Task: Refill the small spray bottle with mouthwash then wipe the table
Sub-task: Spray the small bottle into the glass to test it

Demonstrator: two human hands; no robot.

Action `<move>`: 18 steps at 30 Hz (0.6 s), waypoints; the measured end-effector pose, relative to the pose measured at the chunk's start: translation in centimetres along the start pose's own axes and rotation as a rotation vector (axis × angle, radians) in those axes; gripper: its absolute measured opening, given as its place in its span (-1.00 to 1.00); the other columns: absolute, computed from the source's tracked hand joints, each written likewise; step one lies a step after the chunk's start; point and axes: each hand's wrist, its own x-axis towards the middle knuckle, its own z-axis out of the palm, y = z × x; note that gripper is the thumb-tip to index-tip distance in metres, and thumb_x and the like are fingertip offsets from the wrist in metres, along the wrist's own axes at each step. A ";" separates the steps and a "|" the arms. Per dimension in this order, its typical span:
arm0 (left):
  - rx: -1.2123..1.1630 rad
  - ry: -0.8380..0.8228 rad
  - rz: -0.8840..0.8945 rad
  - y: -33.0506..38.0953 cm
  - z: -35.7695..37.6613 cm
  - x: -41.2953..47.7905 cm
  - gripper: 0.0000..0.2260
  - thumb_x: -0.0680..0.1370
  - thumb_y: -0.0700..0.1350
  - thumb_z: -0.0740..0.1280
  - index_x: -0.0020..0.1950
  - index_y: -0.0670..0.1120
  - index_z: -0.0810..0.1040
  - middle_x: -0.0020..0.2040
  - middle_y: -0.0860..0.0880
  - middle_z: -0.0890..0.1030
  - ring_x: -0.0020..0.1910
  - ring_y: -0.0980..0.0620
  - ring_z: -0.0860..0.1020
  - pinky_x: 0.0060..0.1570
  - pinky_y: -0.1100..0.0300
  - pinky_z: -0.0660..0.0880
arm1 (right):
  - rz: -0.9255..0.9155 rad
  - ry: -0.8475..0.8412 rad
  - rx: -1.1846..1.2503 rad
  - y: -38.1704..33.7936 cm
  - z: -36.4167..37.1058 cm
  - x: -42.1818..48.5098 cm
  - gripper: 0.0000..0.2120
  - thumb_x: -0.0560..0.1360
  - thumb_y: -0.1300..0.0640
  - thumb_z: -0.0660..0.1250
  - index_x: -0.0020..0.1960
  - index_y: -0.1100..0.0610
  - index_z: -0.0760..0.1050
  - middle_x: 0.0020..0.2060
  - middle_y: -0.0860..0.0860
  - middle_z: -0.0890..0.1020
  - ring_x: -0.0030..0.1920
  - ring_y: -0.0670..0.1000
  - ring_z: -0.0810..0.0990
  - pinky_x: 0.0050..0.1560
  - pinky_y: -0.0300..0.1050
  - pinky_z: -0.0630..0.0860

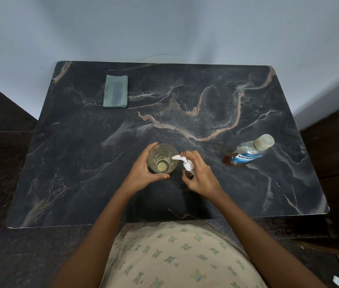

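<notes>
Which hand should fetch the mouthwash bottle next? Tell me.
Probably the right hand: the mouthwash bottle stands on its side of the table, though it holds the spray bottle. The left hand grips the glass.

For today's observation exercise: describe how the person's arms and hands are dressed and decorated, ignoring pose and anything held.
Both forearms are bare, with no sleeves in view. No rings, watch or bracelets show. The left hand has orange-red polish on the thumbnail, and the right hand shows the same polish on a fingertip. Below the arms is a cream garment printed with small teal floral motifs.
</notes>
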 end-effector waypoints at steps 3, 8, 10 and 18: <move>-0.008 -0.003 -0.003 0.0 0.0 -0.1 -0.16 0.15 -0.04 0.58 0.23 0.42 0.19 0.33 0.12 0.38 0.32 0.15 0.36 0.36 0.03 0.29 | -0.045 0.012 -0.031 -0.1 0.0 0.1 -0.46 0.32 0.36 0.36 0.15 -0.02 0.23 0.00 0.10 0.48 -0.28 -0.02 0.46 -0.38 -0.13 0.40; -0.002 0.001 -0.001 0.0 0.0 0.0 -0.16 0.15 -0.04 0.58 0.24 0.42 0.19 0.32 0.13 0.39 0.31 0.16 0.37 0.35 0.04 0.30 | -0.076 0.048 -0.067 -0.2 0.0 0.0 -0.48 0.29 0.38 0.36 0.11 0.02 0.26 -0.05 0.14 0.50 -0.29 0.04 0.50 -0.41 -0.11 0.46; -0.001 0.001 0.002 0.0 0.0 0.0 -0.15 0.17 -0.08 0.59 0.25 0.39 0.20 0.32 0.12 0.39 0.31 0.16 0.37 0.36 0.04 0.29 | -0.054 0.062 -0.072 -0.2 -0.1 0.1 -0.46 0.31 0.37 0.36 0.15 0.00 0.24 -0.02 0.13 0.50 -0.31 0.02 0.49 -0.42 -0.13 0.45; 0.007 0.003 0.001 0.0 0.0 0.0 -0.15 0.18 -0.11 0.59 0.28 0.34 0.19 0.34 0.08 0.38 0.32 0.11 0.37 0.37 -0.01 0.29 | -0.079 0.063 -0.124 -0.2 -0.3 0.3 -0.47 0.31 0.38 0.38 0.13 0.02 0.25 -0.03 0.13 0.50 -0.29 0.05 0.53 -0.38 -0.24 0.38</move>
